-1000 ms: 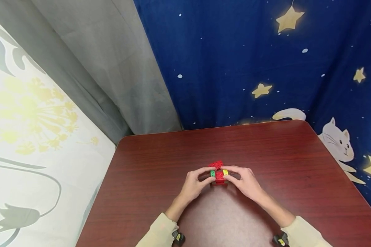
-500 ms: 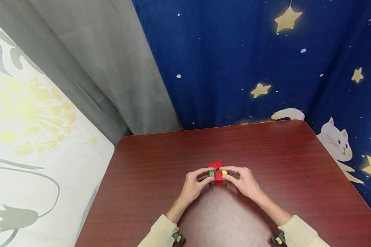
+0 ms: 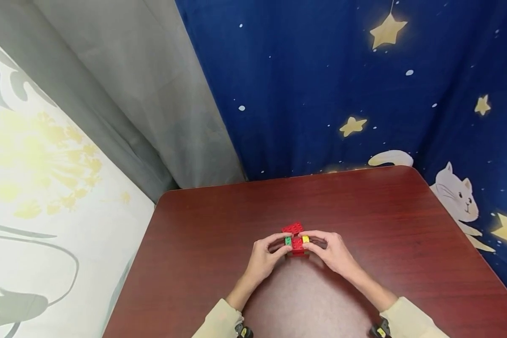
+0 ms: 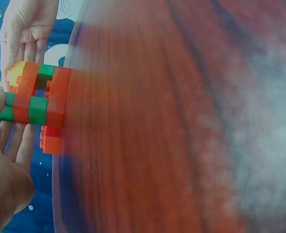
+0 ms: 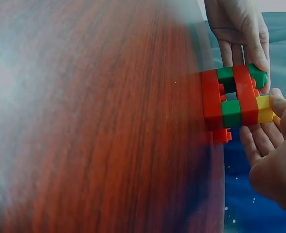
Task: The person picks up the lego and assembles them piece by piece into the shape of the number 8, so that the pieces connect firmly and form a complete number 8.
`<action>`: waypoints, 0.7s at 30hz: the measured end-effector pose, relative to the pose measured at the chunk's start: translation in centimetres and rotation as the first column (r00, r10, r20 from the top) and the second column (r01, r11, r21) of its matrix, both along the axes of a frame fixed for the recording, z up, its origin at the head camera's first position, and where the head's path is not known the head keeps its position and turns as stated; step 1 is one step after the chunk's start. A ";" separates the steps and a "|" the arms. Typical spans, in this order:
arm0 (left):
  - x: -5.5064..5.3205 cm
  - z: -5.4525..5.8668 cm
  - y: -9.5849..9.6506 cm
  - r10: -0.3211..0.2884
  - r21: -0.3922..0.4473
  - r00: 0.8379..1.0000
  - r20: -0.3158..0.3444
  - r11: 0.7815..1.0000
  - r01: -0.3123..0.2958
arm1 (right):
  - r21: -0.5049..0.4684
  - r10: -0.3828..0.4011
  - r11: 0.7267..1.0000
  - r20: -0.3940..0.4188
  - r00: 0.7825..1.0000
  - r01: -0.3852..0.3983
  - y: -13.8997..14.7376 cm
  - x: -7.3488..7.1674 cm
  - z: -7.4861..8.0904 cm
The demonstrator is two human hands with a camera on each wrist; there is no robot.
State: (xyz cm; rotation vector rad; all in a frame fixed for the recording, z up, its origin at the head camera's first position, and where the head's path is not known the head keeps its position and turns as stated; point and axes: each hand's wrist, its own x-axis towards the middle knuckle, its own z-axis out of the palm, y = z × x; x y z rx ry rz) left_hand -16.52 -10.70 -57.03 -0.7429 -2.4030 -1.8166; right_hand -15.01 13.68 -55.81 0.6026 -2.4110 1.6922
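A small stack of toy building bricks stands on the table. Its lowest red brick (image 4: 58, 97) carries two green bricks (image 4: 38, 110) set apart with a gap between them. Across these lies an upper red brick (image 3: 297, 243). At the stack's top left end, my left hand (image 3: 260, 260) pinches a green brick (image 3: 288, 241) between thumb and fingers. My right hand (image 3: 337, 254) likewise pinches a yellow brick (image 3: 306, 239) at the top right end. Both of these bricks sit on the upper red brick. Fingertips partly cover them.
Just behind the stack, another red brick (image 3: 293, 227) lies at an angle, studs up. The dark red wooden table (image 3: 211, 225) has its far edge in front of a blue starry curtain (image 3: 295, 94) and a grey curtain (image 3: 122, 94).
The head view has shifted slightly. Both hands keep their hold on the green and yellow bricks, and the stack stays in place.
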 end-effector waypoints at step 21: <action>-1.5 1.1 -1.1 -0.043 -0.028 0.999 0.032 0.999 0.044 | -0.044 0.060 0.997 0.095 0.994 -0.056 0.4 -0.7 -0.4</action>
